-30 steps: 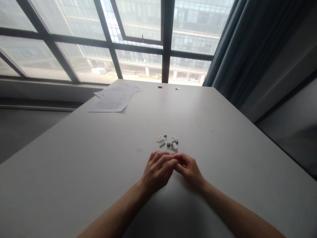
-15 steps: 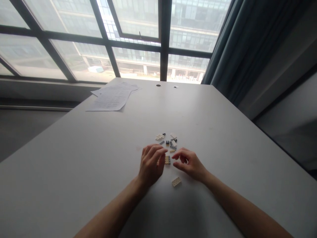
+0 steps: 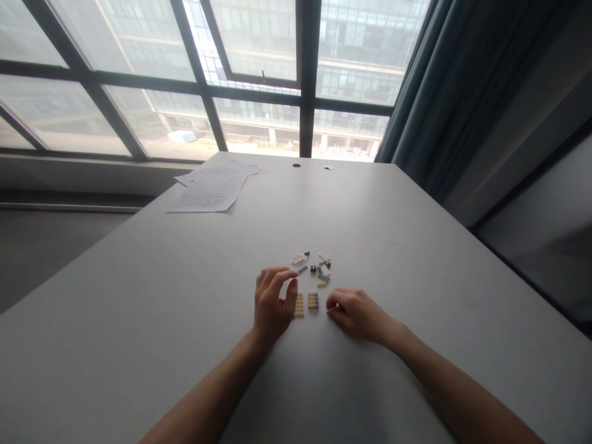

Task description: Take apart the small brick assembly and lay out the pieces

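My left hand (image 3: 274, 302) rests beside a tan toy building-brick piece (image 3: 299, 304), which it partly covers. Thumb and forefinger are apart, with nothing visible between them. To the right of that piece lies a studded block in tan and grey (image 3: 313, 301). My right hand (image 3: 354, 311) is just right of this block, fingers closed in a pinch. A pale edge shows at its fingertips; it appears to be the white building brick, mostly hidden by the fingers.
Beyond my hands lie loose pieces: white ones (image 3: 300, 258), a grey strip (image 3: 302, 269), a small black piece (image 3: 313, 269) and a small tan one (image 3: 322, 284). Printed papers (image 3: 210, 192) lie at the back left of the white table (image 3: 416, 246). A curtain (image 3: 425, 105) hangs right.
The white brick no longer shows at its place near me on the table. My right hand has closed and shifted slightly down; my left moved left, uncovering more of the tan piece.
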Available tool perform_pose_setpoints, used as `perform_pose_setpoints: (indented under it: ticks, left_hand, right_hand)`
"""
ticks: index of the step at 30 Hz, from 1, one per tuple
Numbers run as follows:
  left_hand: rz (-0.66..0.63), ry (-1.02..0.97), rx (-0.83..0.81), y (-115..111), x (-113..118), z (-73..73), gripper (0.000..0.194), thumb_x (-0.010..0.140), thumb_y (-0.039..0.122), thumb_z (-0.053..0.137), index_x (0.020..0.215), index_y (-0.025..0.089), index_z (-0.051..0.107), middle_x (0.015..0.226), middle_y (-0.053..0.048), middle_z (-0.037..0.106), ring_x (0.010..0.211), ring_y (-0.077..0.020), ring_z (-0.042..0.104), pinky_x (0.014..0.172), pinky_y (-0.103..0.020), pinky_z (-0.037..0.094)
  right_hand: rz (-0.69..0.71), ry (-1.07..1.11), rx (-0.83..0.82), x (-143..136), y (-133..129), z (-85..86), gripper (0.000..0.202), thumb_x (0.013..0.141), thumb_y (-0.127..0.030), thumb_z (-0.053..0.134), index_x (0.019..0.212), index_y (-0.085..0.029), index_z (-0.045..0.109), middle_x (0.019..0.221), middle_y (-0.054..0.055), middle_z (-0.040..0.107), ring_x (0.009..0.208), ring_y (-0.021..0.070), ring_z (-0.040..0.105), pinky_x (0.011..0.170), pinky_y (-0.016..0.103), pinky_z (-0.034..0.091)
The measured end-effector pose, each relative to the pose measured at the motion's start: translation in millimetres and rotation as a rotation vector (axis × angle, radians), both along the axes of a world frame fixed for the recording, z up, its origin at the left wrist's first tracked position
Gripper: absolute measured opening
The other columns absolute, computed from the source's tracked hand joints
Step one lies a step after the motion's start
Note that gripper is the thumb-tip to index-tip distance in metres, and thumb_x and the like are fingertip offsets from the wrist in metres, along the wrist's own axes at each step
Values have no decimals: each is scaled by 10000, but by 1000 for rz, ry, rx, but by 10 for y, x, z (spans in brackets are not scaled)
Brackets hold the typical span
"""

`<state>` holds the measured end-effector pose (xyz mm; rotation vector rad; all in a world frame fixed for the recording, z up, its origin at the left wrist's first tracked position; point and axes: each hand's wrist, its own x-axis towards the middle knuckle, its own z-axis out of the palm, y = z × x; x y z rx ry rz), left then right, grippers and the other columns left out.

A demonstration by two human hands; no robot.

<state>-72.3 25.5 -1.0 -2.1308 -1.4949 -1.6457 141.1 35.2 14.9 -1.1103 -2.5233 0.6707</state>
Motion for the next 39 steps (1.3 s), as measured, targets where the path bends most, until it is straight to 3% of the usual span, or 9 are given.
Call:
perform_pose_setpoints:
  ticks: [3,5,8,11,17,25,31,39]
  left_hand:
    - [-33,86,-71,24,-51,34,153,860,231,567,1010,209,582,1003,-63,606,972,-222,547,874,-388,449]
    - [-97,165,-173,41,-117,50,351,838,331,619,1156,212,530,1139,-93,573,1064,-250,516,925,-419,428]
    - [-213,259,-309,39,-244,34,616,773,442,689,1289,220,436,1255,-115,525,1155,-278,471,977,-445,398]
    - [-269,309,-381,-7,-349,-22,642,737,435,725,1279,229,448,1231,-107,546,1147,-278,479,979,-447,395]
    - [-273,373,-437,-88,-360,-72,584,703,367,752,1220,223,521,1143,-95,599,1078,-278,521,943,-455,414]
    - [-279,444,-408,-91,-323,-64,543,737,313,721,1227,192,520,1084,-100,639,1023,-260,563,902,-409,449]
    - [-276,469,-400,-95,-315,-68,498,772,311,688,1225,192,519,1078,-94,646,1010,-252,572,895,-397,453]
    - [-275,473,-417,-96,-318,-73,468,796,296,660,1234,209,520,1082,-83,646,1008,-242,576,900,-383,454]
  right_hand:
    - [-83,-65,172,83,63,-48,131,849,-67,534,872,-172,610,864,26,635,805,142,574,731,224,413]
    - [-107,-155,280,116,71,-81,151,854,-54,523,895,-167,613,897,44,636,840,158,571,737,236,413]
    - [-81,-327,444,96,19,-125,141,842,-45,533,871,-153,619,886,71,625,833,190,555,690,262,410]
    - [-26,-389,510,8,-71,-144,121,837,-52,540,856,-142,618,859,80,614,804,202,540,677,284,411]
    - [-37,-240,321,-33,-132,-62,154,886,-248,543,983,-166,630,947,90,620,903,224,552,787,322,449]
    - [-103,-149,105,244,-51,-56,441,859,-308,601,1282,-207,529,1116,82,587,968,204,583,879,320,463]
    - [-142,-116,104,190,-70,-150,319,892,-312,546,1196,-228,593,1058,70,583,950,193,574,872,322,451]
    - [-225,-135,110,278,76,-110,280,897,-299,543,1150,-198,607,1031,75,587,945,190,577,855,302,438]
